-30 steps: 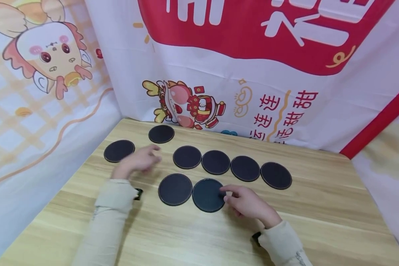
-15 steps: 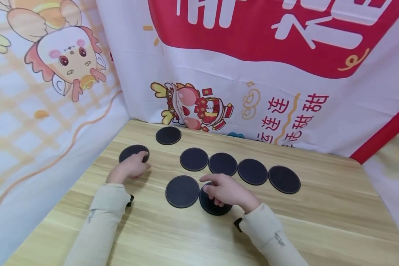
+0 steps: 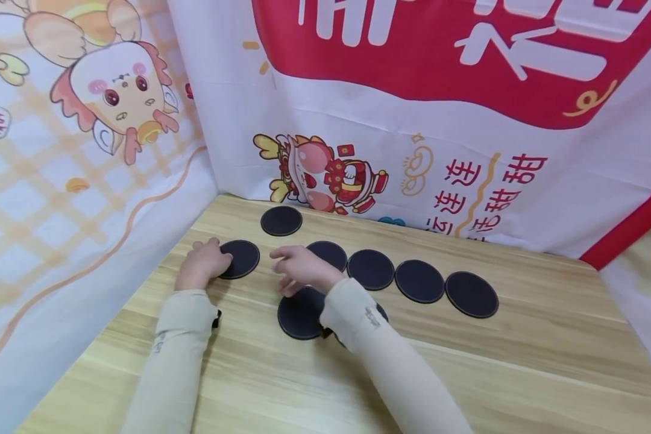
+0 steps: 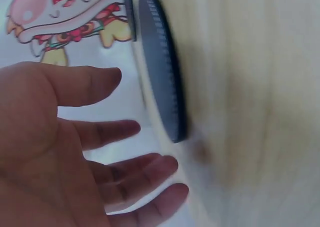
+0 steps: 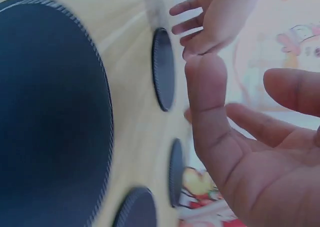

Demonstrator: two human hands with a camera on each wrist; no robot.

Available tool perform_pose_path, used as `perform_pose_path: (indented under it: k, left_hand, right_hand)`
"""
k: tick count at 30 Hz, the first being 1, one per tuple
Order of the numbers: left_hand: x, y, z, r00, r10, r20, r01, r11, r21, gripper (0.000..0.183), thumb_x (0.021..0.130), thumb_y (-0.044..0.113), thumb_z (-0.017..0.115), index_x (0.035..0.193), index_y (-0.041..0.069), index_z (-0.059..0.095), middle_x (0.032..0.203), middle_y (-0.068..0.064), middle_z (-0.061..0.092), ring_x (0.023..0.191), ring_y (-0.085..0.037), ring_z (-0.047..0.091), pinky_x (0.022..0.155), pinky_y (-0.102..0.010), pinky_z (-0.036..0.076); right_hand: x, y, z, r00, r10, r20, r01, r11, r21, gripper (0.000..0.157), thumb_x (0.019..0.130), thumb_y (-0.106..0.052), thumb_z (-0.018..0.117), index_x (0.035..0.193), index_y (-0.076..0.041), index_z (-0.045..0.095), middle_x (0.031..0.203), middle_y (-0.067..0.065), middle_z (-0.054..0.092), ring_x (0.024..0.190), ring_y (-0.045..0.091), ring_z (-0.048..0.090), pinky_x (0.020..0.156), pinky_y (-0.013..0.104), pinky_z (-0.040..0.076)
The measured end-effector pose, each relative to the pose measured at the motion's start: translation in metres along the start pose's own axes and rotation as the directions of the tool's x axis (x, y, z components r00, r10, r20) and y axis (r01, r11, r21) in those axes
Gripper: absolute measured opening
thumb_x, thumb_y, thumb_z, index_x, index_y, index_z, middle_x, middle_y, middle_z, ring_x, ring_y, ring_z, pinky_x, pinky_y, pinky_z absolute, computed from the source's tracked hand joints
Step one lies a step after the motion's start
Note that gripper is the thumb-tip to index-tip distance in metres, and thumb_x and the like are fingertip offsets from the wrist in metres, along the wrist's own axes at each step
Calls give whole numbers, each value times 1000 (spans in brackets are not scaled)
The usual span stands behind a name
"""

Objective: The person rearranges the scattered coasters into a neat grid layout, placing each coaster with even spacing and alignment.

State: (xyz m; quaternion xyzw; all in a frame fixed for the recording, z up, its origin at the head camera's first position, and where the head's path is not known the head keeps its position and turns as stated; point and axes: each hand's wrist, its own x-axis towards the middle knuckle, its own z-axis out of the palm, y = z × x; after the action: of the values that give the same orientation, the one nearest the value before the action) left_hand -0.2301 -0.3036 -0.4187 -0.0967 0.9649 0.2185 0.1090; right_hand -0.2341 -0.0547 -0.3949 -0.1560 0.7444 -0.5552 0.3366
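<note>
Round black coasters with stitched edges lie flat on a wooden table. My left hand is at the left side of the leftmost coaster, thumb close to its edge. In the left wrist view its fingers are spread apart, beside the coaster and holding nothing. My right hand reaches left across the table, above the upper edge of a front coaster. Its fingers are loosely bent around nothing, as the right wrist view shows. The right sleeve hides most of a second front coaster.
Behind the right hand runs a row of coasters, including a middle one and the rightmost. A lone coaster lies near the back edge. Printed cloth hangs along the table's back and left sides.
My right hand has moved left from the second front coaster to beyond the first. My left hand has shifted from over the leftmost coaster to its left side. That coaster now lies nearer the others.
</note>
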Motion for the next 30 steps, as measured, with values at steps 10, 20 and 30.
perform_pose_path:
  k: [10, 20, 30]
  left_hand:
    - [6, 6, 8, 1000, -12, -26, 11, 1000, -20, 63, 102, 31, 49, 141, -17, 38, 133, -45, 39, 122, -60, 40, 101, -66, 36]
    - [9, -1, 6, 997, -34, -69, 27, 994, -103, 59, 102, 26, 47, 140, -18, 40, 132, -44, 41, 121, -58, 44, 101, -65, 38]
    - [6, 7, -3, 984, 13, -175, -78, 928, -365, 43, 99, 8, 46, 136, -14, 49, 129, -35, 56, 107, -43, 62, 91, -48, 52]
  right_hand:
    - [53, 10, 21, 990, 121, 67, -136, 949, 285, 74, 101, -3, 48, 164, -21, 14, 154, 22, 36, 101, 41, 66, 85, 48, 57]
    - [64, 11, 32, 994, 106, -16, -88, 890, 448, 71, 101, -1, 49, 163, -18, 21, 156, 20, 33, 115, 45, 60, 90, 48, 55]
    - [53, 8, 21, 961, 27, -276, 134, 827, 546, 61, 93, 8, 49, 150, -12, 47, 149, 11, 44, 85, 32, 68, 67, 35, 58]
